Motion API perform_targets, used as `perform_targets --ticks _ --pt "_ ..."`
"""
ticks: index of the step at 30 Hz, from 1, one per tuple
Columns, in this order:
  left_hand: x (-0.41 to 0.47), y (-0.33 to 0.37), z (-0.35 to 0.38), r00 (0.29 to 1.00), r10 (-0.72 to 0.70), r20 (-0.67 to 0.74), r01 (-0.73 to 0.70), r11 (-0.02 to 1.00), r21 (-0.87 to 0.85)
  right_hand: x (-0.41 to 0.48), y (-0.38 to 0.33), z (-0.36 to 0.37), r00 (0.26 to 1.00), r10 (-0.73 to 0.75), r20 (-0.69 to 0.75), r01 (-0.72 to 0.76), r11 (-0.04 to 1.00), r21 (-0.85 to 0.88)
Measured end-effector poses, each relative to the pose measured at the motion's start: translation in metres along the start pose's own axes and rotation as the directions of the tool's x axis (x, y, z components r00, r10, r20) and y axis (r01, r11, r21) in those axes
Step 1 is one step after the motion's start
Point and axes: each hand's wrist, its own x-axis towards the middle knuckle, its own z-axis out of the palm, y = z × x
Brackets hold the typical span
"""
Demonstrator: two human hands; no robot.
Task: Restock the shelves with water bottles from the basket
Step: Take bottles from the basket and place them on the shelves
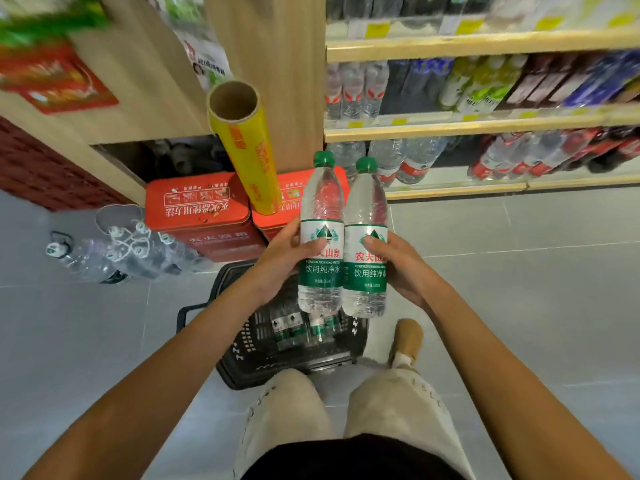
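Two clear water bottles with green caps and green-and-white labels stand upright side by side above the basket. My left hand point(281, 261) grips the left bottle point(322, 216) at its label. My right hand point(401, 265) grips the right bottle point(366, 223) the same way. Below them on the floor sits a black plastic basket point(242, 362) with several more green-label bottles point(294, 329) lying inside. The shelves point(485, 128) at the right carry rows of bottled water and other drinks.
A yellow roll on a cardboard tube point(247, 150) leans on two red tins point(201, 216) by a wooden post point(287, 81). A clear bag of empty bottles point(117, 247) lies on the grey floor at left. My legs and one tan shoe point(407, 339) are beside the basket.
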Motion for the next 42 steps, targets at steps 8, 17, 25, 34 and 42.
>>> perform_targets --ticks 8,17,25,34,42 --pt "0.070 0.067 0.113 0.996 0.090 -0.020 -0.090 0.996 -0.015 0.006 -0.097 -0.114 0.993 -0.114 -0.014 0.113 0.991 -0.073" --pt "0.133 0.155 0.221 0.966 0.219 -0.138 -0.224 0.974 -0.021 0.005 -0.214 -0.214 0.963 -0.267 0.033 0.268 0.950 -0.163" --pt "0.131 0.266 0.266 0.906 0.392 -0.161 -0.392 0.919 0.037 -0.020 -0.327 -0.228 0.846 -0.506 0.169 0.534 0.811 -0.241" --pt "0.111 0.365 0.297 0.772 0.590 -0.236 -0.583 0.805 0.108 -0.037 -0.428 -0.212 0.754 -0.631 0.183 0.657 0.731 -0.186" --pt "0.107 0.449 0.288 0.629 0.721 -0.292 -0.696 0.689 0.202 -0.039 -0.515 -0.181 0.642 -0.750 0.159 0.767 0.630 -0.125"
